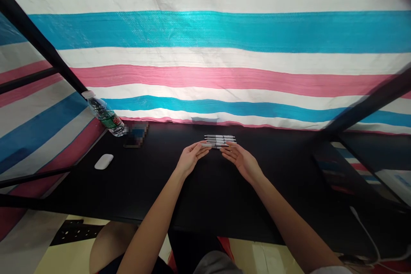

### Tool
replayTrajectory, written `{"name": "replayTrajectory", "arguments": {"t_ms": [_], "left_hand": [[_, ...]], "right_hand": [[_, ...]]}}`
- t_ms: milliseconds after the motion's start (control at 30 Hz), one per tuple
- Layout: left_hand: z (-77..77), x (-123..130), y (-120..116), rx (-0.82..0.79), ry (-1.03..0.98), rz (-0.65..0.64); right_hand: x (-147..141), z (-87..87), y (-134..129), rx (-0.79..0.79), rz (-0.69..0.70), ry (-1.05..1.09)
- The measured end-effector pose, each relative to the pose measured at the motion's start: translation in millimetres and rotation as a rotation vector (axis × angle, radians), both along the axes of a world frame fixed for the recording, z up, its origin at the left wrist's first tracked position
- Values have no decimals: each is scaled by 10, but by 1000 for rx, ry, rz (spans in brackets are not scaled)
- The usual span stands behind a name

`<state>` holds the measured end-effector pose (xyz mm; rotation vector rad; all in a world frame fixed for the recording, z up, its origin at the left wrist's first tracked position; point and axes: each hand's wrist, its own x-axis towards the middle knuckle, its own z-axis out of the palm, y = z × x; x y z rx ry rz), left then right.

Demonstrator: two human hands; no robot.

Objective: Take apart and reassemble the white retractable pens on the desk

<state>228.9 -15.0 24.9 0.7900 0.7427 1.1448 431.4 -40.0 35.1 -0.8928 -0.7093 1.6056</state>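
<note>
Several slim white pens [220, 136] with dark tips lie side by side in a row on the black table, just beyond my hands. In front of that row is another pen [215, 145], held level by its two ends. My left hand [192, 157] pinches the left end between thumb and fingers. At the right end, my right hand [240, 159] pinches it likewise, the lower fingers spread underneath. Parts of the nearest pens are hidden behind my fingertips.
A plastic bottle [107, 116] stands at the back left, beside a pixelated dark object [136, 135]. Nearer lies a white rounded case [103, 162]. On the right are a dark glossy panel [340, 171] and a white cable [366, 231]. Striped sheeting [205, 30] hangs behind the black table [141, 197].
</note>
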Motion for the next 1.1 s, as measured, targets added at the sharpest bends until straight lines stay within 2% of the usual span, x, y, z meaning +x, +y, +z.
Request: {"name": "replayTrajectory", "arguments": {"t_ms": [200, 300, 367, 433, 567, 600, 667, 767, 867, 967, 1100], "left_hand": [[9, 14, -16, -54, 21, -58], [23, -18, 7, -77, -6, -5], [29, -52, 30, -80, -29, 36], [29, -89, 51, -79, -46, 68], [22, -135, 75, -80, -49, 102], [21, -139, 77, -81, -46, 105], [23, -137, 78, -89, -42, 106], [32, -126, 75, -101, -36, 99], [38, -122, 73, -108, -33, 102], [38, -128, 74, -100, -35, 115], [35, -133, 76, -103, -41, 119]], "right_hand": [[-74, 8, -81, 70, 204, -117], [-70, 22, -85, 70, 214, -141], [-14, 26, -66, 92, 152, -215], [91, 19, -31, 138, 22, -393], [357, -37, 55, 208, -276, -1024], [408, -61, 73, 219, -295, -1173], [467, -118, 96, 220, -244, -1396], [454, -183, 102, 200, -140, -1542], [381, -172, 83, 230, -40, -1435], [307, -82, 53, 224, 29, -1017], [243, 47, 17, 131, 48, -463]]}}
